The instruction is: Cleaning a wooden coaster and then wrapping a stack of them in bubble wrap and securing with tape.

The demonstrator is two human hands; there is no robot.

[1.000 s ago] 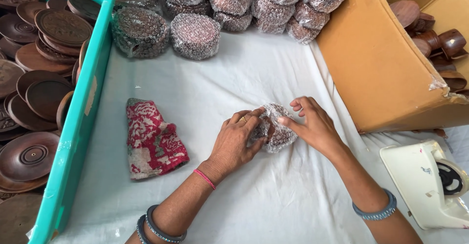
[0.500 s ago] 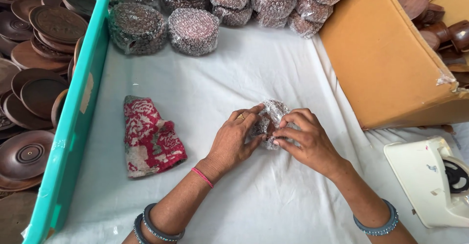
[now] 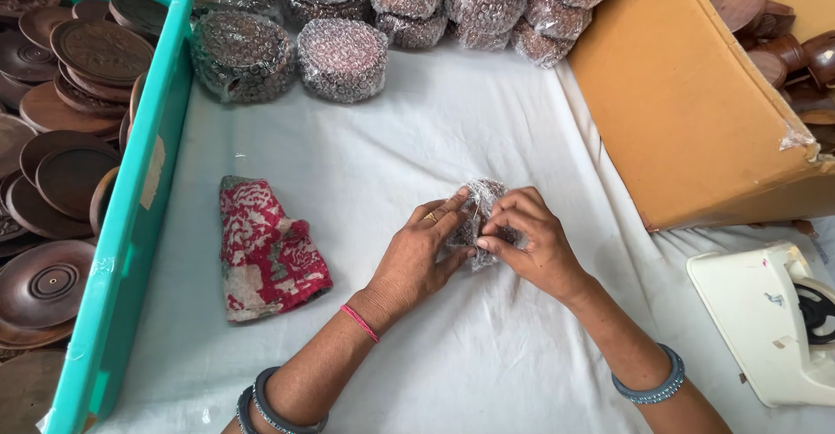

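Head cam, looking straight down at a white cloth-covered table (image 3: 487, 138). Both hands are closed around a small bubble-wrapped bundle (image 3: 481, 197) sitting on the cloth about mid-table — the left hand (image 3: 417, 256) cups it from the left with fingers curled over the top, and the right hand (image 3: 531, 243) pinches the wrap from the right side, fingertips pressed into the plastic. So neither hand is open; both have hold of that one bundle.

Off to the left lies a folded red patterned cloth (image 3: 265, 247), well apart from the hands. Further left, a teal crate (image 3: 130, 225) full of dark wooden plates (image 3: 65, 173). Along the top edge — a row of wrapped stacks (image 3: 344, 58). A cardboard box (image 3: 687, 112) stands at right, and a white tape dispenser (image 3: 770, 321) sits below it.
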